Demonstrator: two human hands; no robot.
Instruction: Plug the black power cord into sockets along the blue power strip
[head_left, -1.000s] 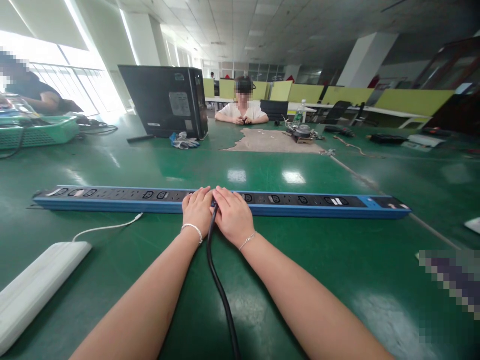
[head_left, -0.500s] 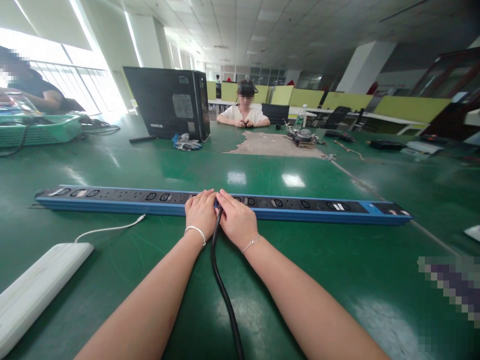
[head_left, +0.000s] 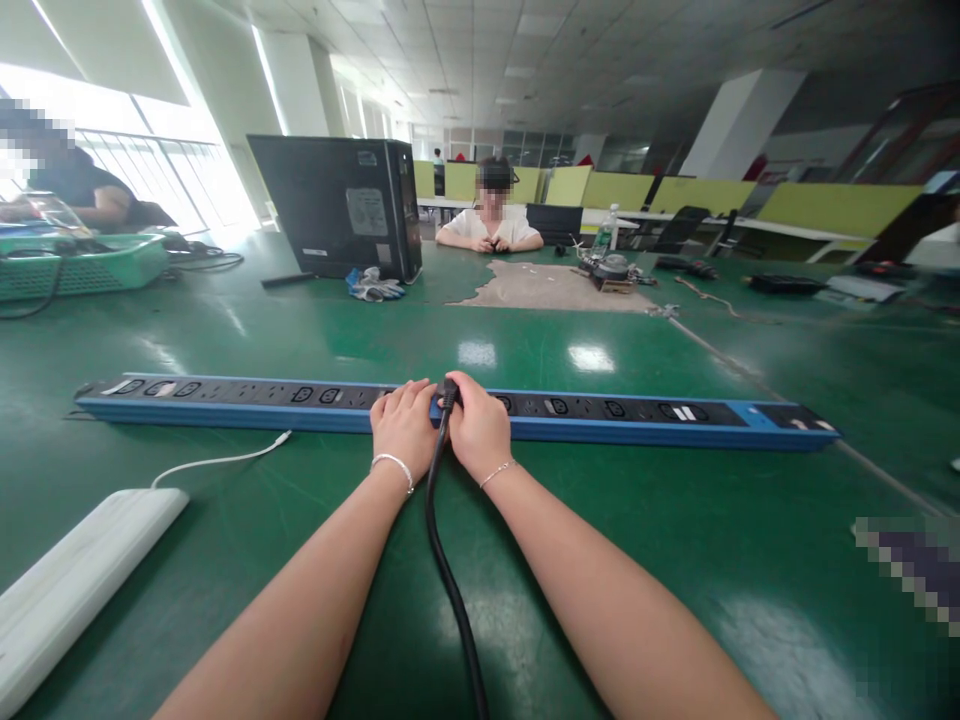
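A long blue power strip (head_left: pixel 645 432) with a row of black sockets lies crosswise on the green table. My left hand (head_left: pixel 403 425) is closed over its middle, fingers together on the top face. Just to the right, my right hand (head_left: pixel 481 430) grips a black power plug (head_left: pixel 449 392) between thumb and fingers, above the strip. The plug's head shows; its pins are hidden, so I cannot tell whether they touch a socket. From it a thick black cable (head_left: pixel 444 565) runs down between my forearms to the bottom edge.
A white power strip (head_left: pixel 82 590) with a thin white cable lies at the left. Farther back are a black computer case (head_left: pixel 337 205), gloves (head_left: pixel 375 286), a green basket (head_left: pixel 112 265) and a bottle (head_left: pixel 606 230). One person sits opposite, another at far left.
The plug has come into view between my hands, raised at the strip. My right hand's fingers have shifted from lying over the strip to holding the plug; my left hand stays in place.
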